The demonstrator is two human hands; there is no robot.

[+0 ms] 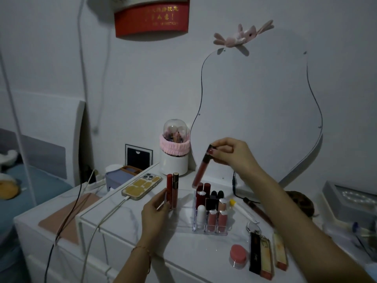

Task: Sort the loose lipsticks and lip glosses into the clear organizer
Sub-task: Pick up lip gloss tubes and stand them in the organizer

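Right hand (pixel 228 154) pinched the dark cap end of a long red lip-gloss tube (pixel 201 169), fingertips curled round the top, tube hanging tilted with its lower end just above the back-left compartments of the clear acrylic divided organizer (pixel 210 231). Left hand (pixel 157 209) gripped two more slim tubes upright, one red (pixel 169 185) and one brown-red with a dark cap (pixel 175 190), plus what looked like a thin pale stick, hard to tell in that light. Organizer sat mid-table on the white tabletop (pixel 126 225), already holding dark red lipsticks at the back and pink glosses at the front. Loose stock remaining: a dark slim gloss (pixel 258 210) lying to the right of the organizer, and three flat rectangular tubes (pixel 267 256) near the front edge beside a small pink-lidded jar (pixel 237 256). Handling, as I judged it: the tubes were light, rigid, smooth plastic, likely slippery, so a cap-end pinch worked for lowering vertically, but a mid-barrel grip would have given better control of tilt. Slots were narrow and the organizer was light, so a skewed entry could have nudged it or knocked over neighbours.
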